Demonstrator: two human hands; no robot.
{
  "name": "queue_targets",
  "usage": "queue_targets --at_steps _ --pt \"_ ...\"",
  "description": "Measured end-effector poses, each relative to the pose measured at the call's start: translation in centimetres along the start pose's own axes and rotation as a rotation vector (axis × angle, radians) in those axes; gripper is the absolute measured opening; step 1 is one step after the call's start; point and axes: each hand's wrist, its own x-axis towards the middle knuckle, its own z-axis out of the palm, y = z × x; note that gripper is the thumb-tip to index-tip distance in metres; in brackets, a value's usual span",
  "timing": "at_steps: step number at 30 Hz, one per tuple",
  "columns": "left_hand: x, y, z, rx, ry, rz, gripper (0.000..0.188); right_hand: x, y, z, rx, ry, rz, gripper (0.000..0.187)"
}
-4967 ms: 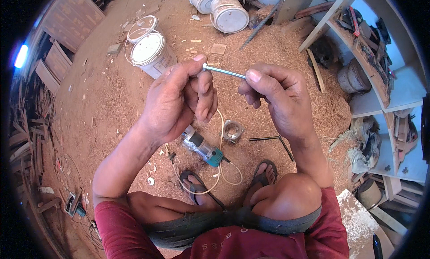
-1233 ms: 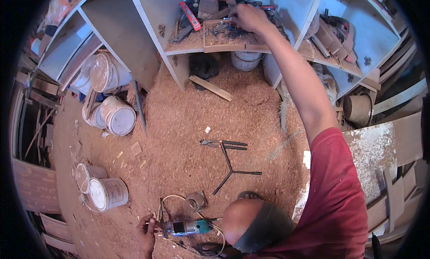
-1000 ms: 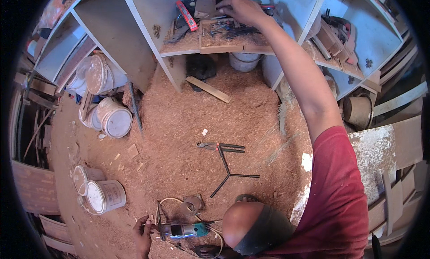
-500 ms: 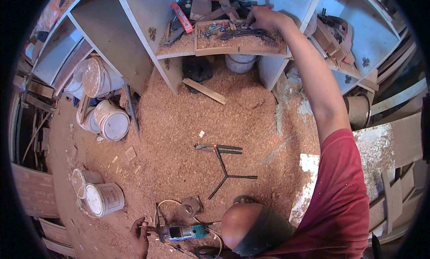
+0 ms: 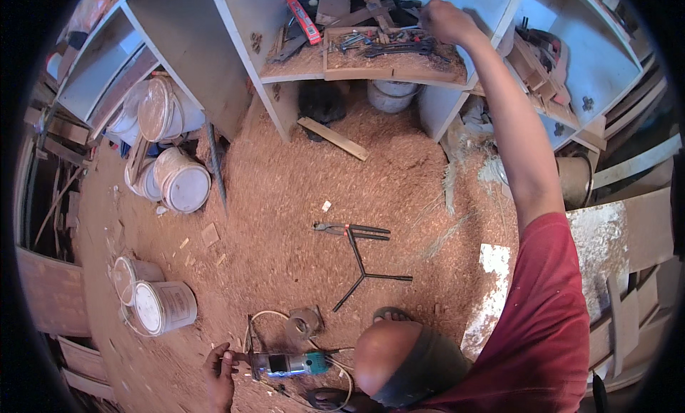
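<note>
My right hand (image 5: 447,23) reaches across the shelf, its fingers curled above the back right of a shallow wooden tray (image 5: 357,74). Screws, bits and dark wrenches (image 5: 399,49) lie in that tray; what the fingertips hold, if anything, is hidden. Low on the left, my left hand (image 5: 220,374) has its thumb and fingers pressed together, and I cannot make out what is in them. Close beside it a teal-and-silver power tool (image 5: 289,364) with a cable rests on the sawdust. Pincers (image 5: 367,232) and a black Y-shaped wrench (image 5: 364,275) lie on the floor before my knee.
White buckets (image 5: 165,307) stand on the left, with several more (image 5: 187,190) by the cabinet. A wooden strip (image 5: 332,139) lies below the shelf, near another bucket (image 5: 391,95). A red box (image 5: 303,20) leans among wood scraps. Boards (image 5: 646,224) are stacked at the right.
My right hand has shifted slightly right and away from the tray's contents, toward its back right corner. The view has shifted a little; my left hand stays beside the power tool.
</note>
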Motion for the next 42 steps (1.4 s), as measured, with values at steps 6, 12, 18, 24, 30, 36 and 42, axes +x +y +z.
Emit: queue_targets --at_steps 6,12,18,24,30,36,42 --pt "-0.3 2.0 -0.2 -0.070 0.071 0.058 0.039 -7.6 -7.8 -6.2 0.915 -0.067 -0.037 0.033" --pt "-1.2 9.3 -0.6 -0.143 0.039 0.308 0.035 -14.4 -20.7 -11.7 1.325 -0.263 -0.186 0.028" --pt "-1.6 13.8 0.2 -0.262 0.082 0.638 0.041 -20.6 -32.1 -15.4 1.352 -0.370 -0.461 0.023" --pt "-4.3 13.4 -0.8 -0.425 0.179 0.741 0.039 -25.7 -39.0 -18.3 1.299 -0.202 -0.709 0.018" --pt "-6.7 11.3 -2.2 -0.403 0.288 0.698 0.026 -28.1 -41.7 -19.0 1.309 0.035 -0.837 0.013" --pt "-7.8 10.5 -2.5 -0.361 0.364 0.718 0.024 -29.1 -43.0 -19.0 1.412 0.059 -0.832 0.015" --pt "-8.3 10.1 -2.7 -0.316 0.408 0.748 0.022 -29.6 -43.7 -18.8 1.488 0.111 -0.873 0.017"
